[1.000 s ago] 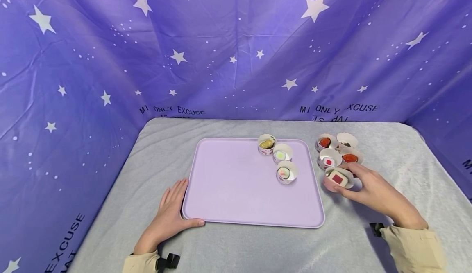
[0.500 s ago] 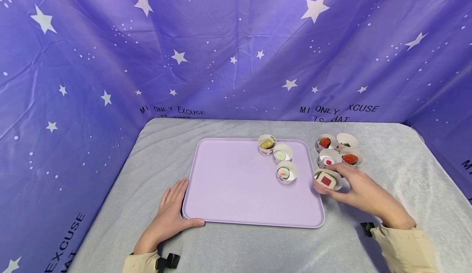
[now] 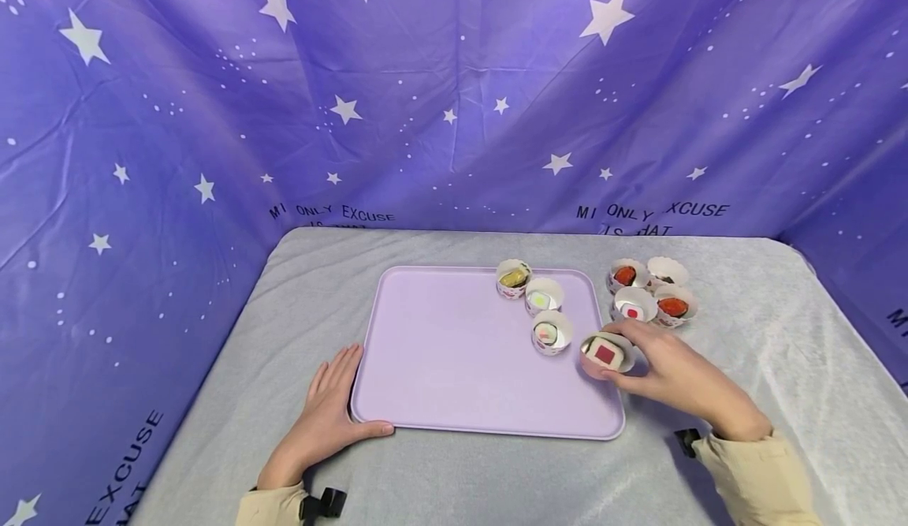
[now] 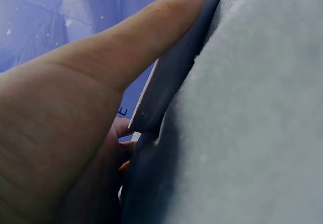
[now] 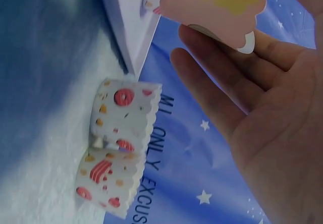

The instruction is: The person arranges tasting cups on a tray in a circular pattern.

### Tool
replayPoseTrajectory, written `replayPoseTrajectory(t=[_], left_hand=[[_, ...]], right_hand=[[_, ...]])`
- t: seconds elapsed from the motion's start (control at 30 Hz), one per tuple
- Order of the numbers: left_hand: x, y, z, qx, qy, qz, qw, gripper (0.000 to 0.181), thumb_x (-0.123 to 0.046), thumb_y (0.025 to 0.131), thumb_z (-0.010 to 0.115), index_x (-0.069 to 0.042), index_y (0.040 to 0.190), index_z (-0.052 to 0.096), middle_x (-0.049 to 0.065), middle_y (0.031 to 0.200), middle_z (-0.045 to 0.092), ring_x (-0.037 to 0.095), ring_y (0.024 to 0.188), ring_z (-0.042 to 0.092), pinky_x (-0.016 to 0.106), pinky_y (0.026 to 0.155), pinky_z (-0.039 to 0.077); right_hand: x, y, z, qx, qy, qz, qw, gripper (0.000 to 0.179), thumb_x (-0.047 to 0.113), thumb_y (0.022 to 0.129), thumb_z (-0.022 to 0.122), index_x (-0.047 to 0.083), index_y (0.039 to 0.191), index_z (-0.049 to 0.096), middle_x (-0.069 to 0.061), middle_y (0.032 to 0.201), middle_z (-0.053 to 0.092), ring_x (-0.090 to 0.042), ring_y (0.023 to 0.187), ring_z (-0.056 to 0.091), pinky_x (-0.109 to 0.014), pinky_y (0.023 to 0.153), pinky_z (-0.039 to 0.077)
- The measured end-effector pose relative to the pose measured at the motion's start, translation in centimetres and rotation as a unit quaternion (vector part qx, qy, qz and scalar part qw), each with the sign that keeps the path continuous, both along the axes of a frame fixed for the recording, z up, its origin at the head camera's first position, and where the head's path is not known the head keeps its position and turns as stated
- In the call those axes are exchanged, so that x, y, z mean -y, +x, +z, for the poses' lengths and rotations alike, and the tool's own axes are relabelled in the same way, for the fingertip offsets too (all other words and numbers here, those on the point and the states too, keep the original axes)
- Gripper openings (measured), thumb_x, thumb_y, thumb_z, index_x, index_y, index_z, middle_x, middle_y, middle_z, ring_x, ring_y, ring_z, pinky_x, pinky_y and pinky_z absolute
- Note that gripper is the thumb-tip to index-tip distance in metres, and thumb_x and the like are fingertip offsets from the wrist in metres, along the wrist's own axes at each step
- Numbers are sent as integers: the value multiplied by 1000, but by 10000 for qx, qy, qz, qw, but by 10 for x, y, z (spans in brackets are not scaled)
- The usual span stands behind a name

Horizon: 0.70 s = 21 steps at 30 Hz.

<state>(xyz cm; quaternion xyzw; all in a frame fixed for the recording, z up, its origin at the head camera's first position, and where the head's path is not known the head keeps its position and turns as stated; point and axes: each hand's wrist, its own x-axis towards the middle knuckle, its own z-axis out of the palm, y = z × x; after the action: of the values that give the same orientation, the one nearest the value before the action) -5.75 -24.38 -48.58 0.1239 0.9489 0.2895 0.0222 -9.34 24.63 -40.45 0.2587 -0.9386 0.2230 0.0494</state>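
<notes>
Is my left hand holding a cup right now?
No, your left hand rests at a corner of the tray, while your right hand holds the pink cup.

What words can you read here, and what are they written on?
"MI ONLY EXCUSE": star-print backdrop, back left.
"MI ONLY XCUSE": backdrop, back right; a letter seems lost in the cloth.
"EXCUSE": backdrop, left side.
Lines under these: partly hidden, not fully readable.
"M": backdrop, right edge, cut off.
Pink paper cup: a few letters, cut off, unreadable.
</notes>
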Motion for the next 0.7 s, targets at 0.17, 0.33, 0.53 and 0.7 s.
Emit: replayPoseTrajectory(t=[0.17, 0.33, 0.53, 0.7], left_hand=[[1, -1, 0, 49, 8, 8, 10000, 129, -71, 65, 78, -4, 158, 19, 17, 163, 23, 36, 151, 15, 59, 119, 6], [1, -2, -1, 133, 11, 21, 9999, 130, -71, 65, 78, -5, 159, 18, 16, 164, 21, 34, 152, 14, 59, 120, 4], [2, -2, -1, 144, 16, 10, 9999, 129, -71, 65, 78, -5, 159, 18, 16, 164, 21, 35, 152, 14, 59, 119, 5], [1, -1, 0, 90, 41, -14, 10000, 128, -71, 66, 78, -5, 158, 19, 17, 163, 22, 36, 151, 15, 60, 119, 5]], right_hand=[[11, 1, 2, 139, 32, 146, 9998, 48, 36, 81, 82, 12, 119, 64, 3, 112, 66, -18, 103, 64, -44, 87, 55], [21, 1, 4, 109, 32, 318, 9994, 47, 31, 79, 84, 13, 117, 65, 3, 112, 66, -16, 104, 64, -43, 88, 55], [32, -1, 5, 147, 87, 491, 9986, 51, 31, 77, 84, 12, 120, 64, 1, 115, 67, -17, 107, 63, -43, 91, 55], [42, -3, 2, 95, 52, 660, 9978, 49, 32, 77, 84, 15, 119, 65, 7, 113, 67, -12, 106, 63, -38, 92, 55]])
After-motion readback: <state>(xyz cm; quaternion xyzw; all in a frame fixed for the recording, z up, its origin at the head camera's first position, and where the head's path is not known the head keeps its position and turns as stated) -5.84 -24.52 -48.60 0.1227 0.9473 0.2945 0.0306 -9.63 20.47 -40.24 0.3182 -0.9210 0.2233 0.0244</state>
